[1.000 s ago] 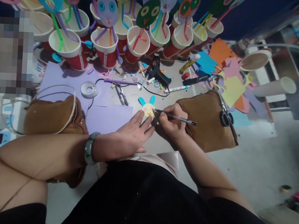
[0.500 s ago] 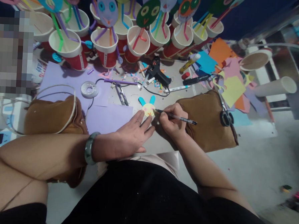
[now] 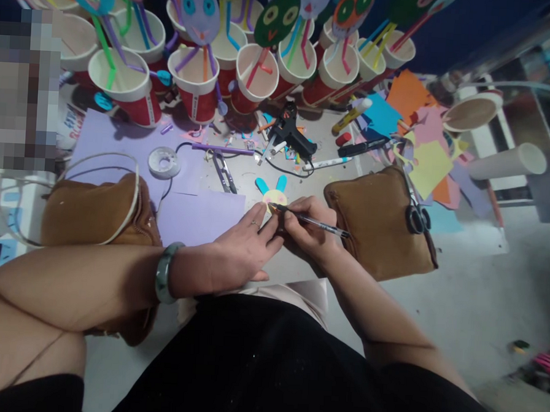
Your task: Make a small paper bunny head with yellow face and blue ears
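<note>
A small yellow paper face (image 3: 274, 197) with two blue ears lies on the table in front of me. My left hand (image 3: 249, 244) rests flat with its fingers spread, the fingertips at the lower edge of the face. A black pen (image 3: 318, 222) is pinched in my right hand (image 3: 313, 229), its tip on or just over the face. To the left lies a lilac paper sheet (image 3: 200, 217); behind the face is a black glue gun (image 3: 292, 133).
Red and white cups (image 3: 256, 76) with straws and paper faces line the back. Brown pouches sit at left (image 3: 94, 212) and right (image 3: 379, 227). Black-handled scissors (image 3: 417, 218), coloured paper (image 3: 429, 165) and a tape roll (image 3: 164, 163) lie around.
My right hand has moved left with the pen, whose tip has gone from the face's right edge to nearer its middle. My left hand has stayed in place.
</note>
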